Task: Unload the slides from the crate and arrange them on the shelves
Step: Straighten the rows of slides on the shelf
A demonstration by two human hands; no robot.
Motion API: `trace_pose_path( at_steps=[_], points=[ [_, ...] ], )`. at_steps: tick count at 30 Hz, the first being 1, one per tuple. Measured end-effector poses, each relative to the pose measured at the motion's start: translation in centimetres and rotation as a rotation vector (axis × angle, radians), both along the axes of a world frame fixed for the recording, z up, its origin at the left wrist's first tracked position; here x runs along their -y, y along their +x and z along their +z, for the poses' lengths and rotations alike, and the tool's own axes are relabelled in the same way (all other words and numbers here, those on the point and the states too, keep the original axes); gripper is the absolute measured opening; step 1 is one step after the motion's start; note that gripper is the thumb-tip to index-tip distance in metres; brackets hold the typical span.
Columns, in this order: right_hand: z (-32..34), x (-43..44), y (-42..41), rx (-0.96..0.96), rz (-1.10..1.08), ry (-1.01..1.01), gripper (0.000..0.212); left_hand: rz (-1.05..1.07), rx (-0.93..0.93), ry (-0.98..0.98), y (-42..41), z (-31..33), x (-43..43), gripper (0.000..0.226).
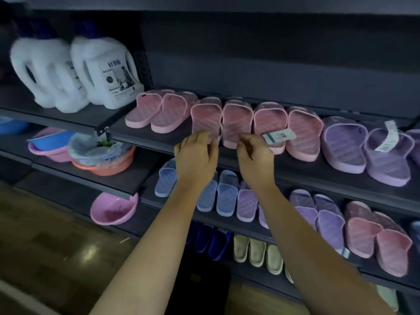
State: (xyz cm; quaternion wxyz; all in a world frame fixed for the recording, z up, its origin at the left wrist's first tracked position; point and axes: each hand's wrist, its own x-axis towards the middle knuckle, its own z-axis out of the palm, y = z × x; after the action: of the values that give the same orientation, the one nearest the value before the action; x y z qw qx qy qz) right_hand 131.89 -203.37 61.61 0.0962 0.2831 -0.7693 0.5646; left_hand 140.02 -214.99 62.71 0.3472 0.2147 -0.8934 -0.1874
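Dark grey metal shelves (227, 160) climb in tiers above a glossy brown floor (56, 246) at 8 o'clock; the room is dim.

On the upper tier, soft pink slides with quilted footbeds and wide, see-through straps stand toe-in. The pink pair (221, 121) at the centre sits with its heels over the front edge. The left hand (196, 153) curls its fingers round the heel of one slide, and the right hand (254, 153) pinches the heel of the other.

At 3 o'clock lie purple slides (363, 151) of the same shape. A white and teal paper tag (279, 135) rests on the pink slide just right of the hands; its print is too blurred to read.

At 10 o'clock stand 2 white plastic jugs (75, 71) with handles and pale labels, their writing illegible. At 9 o'clock sit round plastic basins (102, 164). On the next tier down lie blue slides (218, 192).
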Motion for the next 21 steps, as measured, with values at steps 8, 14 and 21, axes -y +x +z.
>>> trace_pose_path(
  at_steps=[8,14,21],
  points=[
    [-0.2,9.6,1.8,-0.029,0.048,0.032,0.024,0.057,-0.01,0.001,1.9,-0.3,10.2,0.033],
    [-0.8,18.3,4.1,-0.044,-0.003,0.141,0.026,-0.026,-0.009,-0.007,3.7,-1.1,20.1,0.031],
    [-1.8,25.0,4.0,-0.004,-0.151,0.329,0.044,-0.122,0.08,0.025,2.0,-2.3,29.5,0.049]
  ],
)
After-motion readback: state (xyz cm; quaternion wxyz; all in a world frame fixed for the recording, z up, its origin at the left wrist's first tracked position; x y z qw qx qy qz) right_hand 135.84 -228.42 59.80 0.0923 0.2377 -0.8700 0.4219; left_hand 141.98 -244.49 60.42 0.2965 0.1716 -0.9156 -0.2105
